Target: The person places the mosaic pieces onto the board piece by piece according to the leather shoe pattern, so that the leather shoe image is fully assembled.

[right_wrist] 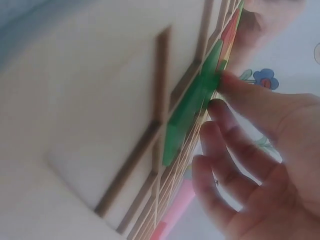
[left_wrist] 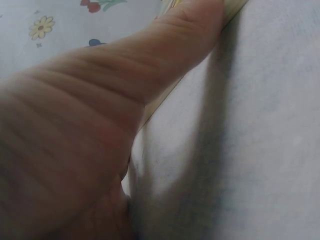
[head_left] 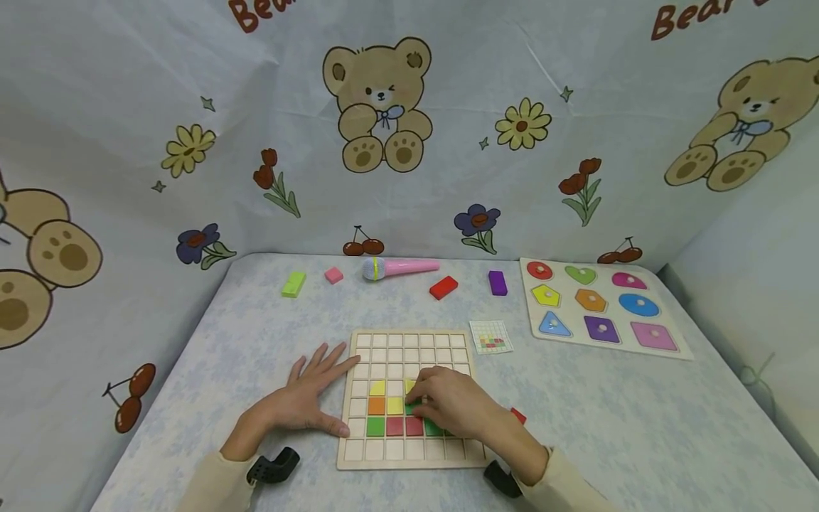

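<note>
A wooden grid board (head_left: pixel 384 459) lies flat on the table with coloured square tiles in some cells. My left hand (head_left: pixel 303 402) is spread along its left side, with thumb and index fingertips at the frame. The right hand (head_left: pixel 457 405) pinches a green tile (head_left: pixel 413 408) between thumb and index finger, at a cell right of a yellow tile (head_left: pixel 395 406). An orange tile (head_left: pixel 377 405) sits left of that yellow one. In the row below are another green tile (head_left: pixel 375 427) and two red tiles (head_left: pixel 394 427); long green pieces (right_wrist: pixel 187 120) show under my hand in the right wrist view.
A small pattern card (head_left: pixel 490 337) lies beside the board's upper right. Behind are a pink toy microphone (head_left: pixel 403 267) and loose blocks, including a red block (head_left: pixel 443 287) and a purple block (head_left: pixel 497 283). A shape puzzle board (head_left: pixel 601 313) lies at the right.
</note>
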Demonstrator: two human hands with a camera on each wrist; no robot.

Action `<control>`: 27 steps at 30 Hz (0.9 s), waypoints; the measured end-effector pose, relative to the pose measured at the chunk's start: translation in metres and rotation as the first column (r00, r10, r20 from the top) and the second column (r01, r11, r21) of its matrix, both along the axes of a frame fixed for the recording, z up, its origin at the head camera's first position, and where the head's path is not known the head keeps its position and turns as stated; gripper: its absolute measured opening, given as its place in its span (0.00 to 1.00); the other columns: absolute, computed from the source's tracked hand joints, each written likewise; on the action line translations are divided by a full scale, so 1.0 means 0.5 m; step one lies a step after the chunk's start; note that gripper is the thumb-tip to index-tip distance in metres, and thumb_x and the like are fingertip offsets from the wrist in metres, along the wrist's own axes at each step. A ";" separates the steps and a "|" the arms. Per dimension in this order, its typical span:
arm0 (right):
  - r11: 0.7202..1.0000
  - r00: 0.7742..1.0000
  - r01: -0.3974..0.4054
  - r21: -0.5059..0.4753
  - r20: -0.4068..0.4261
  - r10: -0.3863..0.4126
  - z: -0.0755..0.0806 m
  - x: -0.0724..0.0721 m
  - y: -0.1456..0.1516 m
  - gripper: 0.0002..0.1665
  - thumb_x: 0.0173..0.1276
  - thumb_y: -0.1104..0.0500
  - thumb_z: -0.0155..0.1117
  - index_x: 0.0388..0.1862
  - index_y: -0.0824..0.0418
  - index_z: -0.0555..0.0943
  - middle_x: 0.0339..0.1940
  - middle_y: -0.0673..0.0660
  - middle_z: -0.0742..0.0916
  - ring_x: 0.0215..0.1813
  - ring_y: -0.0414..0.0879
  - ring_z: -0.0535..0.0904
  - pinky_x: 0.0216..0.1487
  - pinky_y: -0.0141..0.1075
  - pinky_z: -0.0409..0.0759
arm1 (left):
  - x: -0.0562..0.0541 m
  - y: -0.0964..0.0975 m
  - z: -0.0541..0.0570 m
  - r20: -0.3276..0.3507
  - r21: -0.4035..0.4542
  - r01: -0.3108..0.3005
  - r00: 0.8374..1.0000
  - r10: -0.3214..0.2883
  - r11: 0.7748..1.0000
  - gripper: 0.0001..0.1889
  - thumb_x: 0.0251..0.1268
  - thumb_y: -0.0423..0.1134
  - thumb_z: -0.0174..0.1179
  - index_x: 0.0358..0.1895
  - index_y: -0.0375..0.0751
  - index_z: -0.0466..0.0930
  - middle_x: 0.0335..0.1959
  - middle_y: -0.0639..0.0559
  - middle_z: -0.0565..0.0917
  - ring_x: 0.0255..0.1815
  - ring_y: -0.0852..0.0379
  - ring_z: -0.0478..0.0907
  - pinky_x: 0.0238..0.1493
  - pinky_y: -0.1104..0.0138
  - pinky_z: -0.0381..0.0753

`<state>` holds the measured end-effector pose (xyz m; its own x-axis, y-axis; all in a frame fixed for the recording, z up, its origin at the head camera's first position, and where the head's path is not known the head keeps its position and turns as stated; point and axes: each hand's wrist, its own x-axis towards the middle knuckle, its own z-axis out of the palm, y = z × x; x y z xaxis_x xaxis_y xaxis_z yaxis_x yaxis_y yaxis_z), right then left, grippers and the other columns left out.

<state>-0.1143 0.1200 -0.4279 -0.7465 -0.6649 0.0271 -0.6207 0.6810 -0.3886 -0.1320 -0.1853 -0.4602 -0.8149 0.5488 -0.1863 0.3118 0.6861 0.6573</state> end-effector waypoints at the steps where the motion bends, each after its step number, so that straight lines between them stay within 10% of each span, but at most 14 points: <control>1: 1.000 1.000 0.000 0.006 -0.010 0.000 -0.001 0.000 -0.001 0.08 0.66 0.54 0.72 0.43 0.49 0.90 0.41 0.42 0.86 0.42 0.34 0.79 0.45 0.31 0.81 | 0.000 0.000 0.000 -0.002 0.000 0.000 1.000 0.000 1.000 0.61 0.43 0.63 0.77 0.81 0.54 0.53 0.84 0.44 0.40 0.82 0.35 0.26 0.72 0.33 0.24; 11: 0.999 0.999 0.033 0.006 -0.004 -0.033 0.003 0.003 0.013 0.04 0.67 0.54 0.71 0.39 0.50 0.87 0.36 0.42 0.84 0.36 0.32 0.76 0.38 0.29 0.79 | -0.001 0.002 -0.005 0.010 -0.011 -0.006 1.000 0.006 1.000 0.61 0.42 0.63 0.78 0.81 0.55 0.53 0.84 0.45 0.40 0.82 0.36 0.26 0.72 0.33 0.24; 27: 0.957 0.952 0.283 0.061 0.105 -0.288 0.006 0.014 0.212 0.14 0.60 0.48 0.76 0.43 0.49 0.86 0.34 0.39 0.82 0.35 0.36 0.75 0.34 0.29 0.76 | -0.001 0.001 -0.003 0.004 -0.012 -0.023 1.000 0.023 1.000 0.62 0.40 0.63 0.78 0.81 0.54 0.53 0.84 0.44 0.40 0.82 0.35 0.26 0.72 0.34 0.24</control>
<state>-0.1072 0.2258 -0.4248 -0.9018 -0.4222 -0.0924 -0.3521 0.8417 -0.4094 -0.1326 -0.1845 -0.4617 -0.8267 0.5273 -0.1961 0.2931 0.7012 0.6499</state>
